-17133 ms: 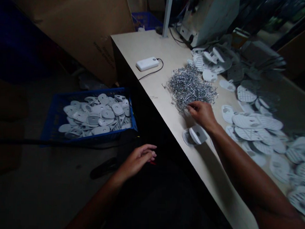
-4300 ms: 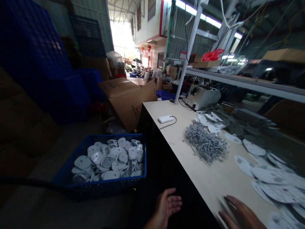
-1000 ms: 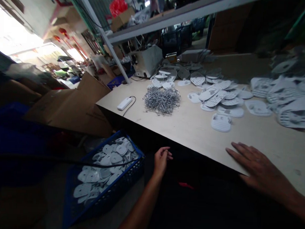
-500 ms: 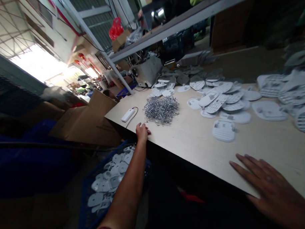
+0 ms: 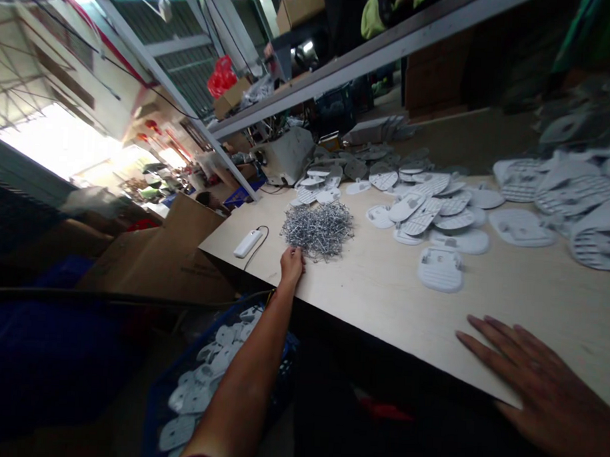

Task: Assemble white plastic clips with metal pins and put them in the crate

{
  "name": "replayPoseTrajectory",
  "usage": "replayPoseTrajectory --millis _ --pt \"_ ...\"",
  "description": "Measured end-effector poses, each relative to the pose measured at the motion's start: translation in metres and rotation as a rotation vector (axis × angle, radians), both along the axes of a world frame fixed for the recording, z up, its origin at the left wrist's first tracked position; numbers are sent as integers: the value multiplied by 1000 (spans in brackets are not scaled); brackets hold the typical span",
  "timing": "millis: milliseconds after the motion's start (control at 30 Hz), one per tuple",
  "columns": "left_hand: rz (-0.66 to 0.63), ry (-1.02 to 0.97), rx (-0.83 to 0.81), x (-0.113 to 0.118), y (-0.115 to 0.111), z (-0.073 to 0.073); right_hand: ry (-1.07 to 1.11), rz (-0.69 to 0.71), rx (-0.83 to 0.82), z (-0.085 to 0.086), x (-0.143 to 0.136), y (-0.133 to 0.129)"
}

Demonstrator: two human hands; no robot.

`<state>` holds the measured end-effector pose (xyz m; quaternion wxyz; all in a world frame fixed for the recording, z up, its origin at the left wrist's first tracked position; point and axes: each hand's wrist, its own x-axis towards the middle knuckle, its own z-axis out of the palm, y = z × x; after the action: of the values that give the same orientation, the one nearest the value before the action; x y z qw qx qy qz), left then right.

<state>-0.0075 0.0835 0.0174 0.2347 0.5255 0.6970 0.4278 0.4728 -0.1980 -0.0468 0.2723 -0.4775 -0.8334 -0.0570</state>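
Note:
A heap of thin metal pieces (image 5: 317,229) lies on the pale table (image 5: 377,291). At its near edge is my left hand (image 5: 292,263), fingers closed together; anything between them is too small to make out. My right hand (image 5: 523,359) lies palm down with fingers spread near the table's front edge, holding nothing. Between the hands, further back, sits a single white plastic part (image 5: 440,268). Behind it white ribbed parts (image 5: 426,209) form a loose pile.
A white power strip (image 5: 248,243) with a cord lies at the table's left end. Below stands a blue crate (image 5: 153,410) of white parts. Cardboard boxes (image 5: 179,244) are at left. A shelf beam (image 5: 361,54) crosses above. More white parts (image 5: 576,191) are piled at right.
My left hand has moved from the table edge to the heap's near side, and its fingers have closed. My right hand stays flat. The camera view has shifted slightly.

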Motion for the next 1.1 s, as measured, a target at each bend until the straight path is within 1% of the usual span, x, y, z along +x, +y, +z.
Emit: replayPoseTrajectory --millis 100,200,333,400,467,567,633,667,733,800,867,967,1033,1100 --pt "23 -106 -22 -10 -1 2 -15 -18 -62 2 0 -3" --pt "63 -189 10 -19 -1 5 -42 -33 -107 6 -1 -5" --pt "136 -258 121 -14 -6 6 -50 -52 -174 11 -4 -7" --pt "184 -282 177 -9 -14 5 -27 -60 -227 15 -4 -8" --pt "225 -298 218 -4 -26 4 17 -53 -312 24 -2 -7" --pt "237 -302 242 4 -52 1 168 -8 -519 45 8 3" --pt "220 -288 249 11 -74 -2 307 -37 -603 61 18 17" --pt "204 -268 253 15 -86 -5 362 -80 -599 68 23 28" --pt "143 -188 257 24 -109 -11 404 -202 -497 77 33 56" --pt "50 -66 243 32 -130 -16 365 -304 -365 81 43 91" --pt "-17 30 218 38 -145 -19 290 -398 -307 81 52 127" --pt "-50 73 187 41 -160 -19 235 -551 -310 78 60 173" --pt "-61 67 161 39 -167 -19 235 -599 -332 72 60 190" --pt "-70 39 134 36 -174 -19 234 -602 -349 64 56 197"
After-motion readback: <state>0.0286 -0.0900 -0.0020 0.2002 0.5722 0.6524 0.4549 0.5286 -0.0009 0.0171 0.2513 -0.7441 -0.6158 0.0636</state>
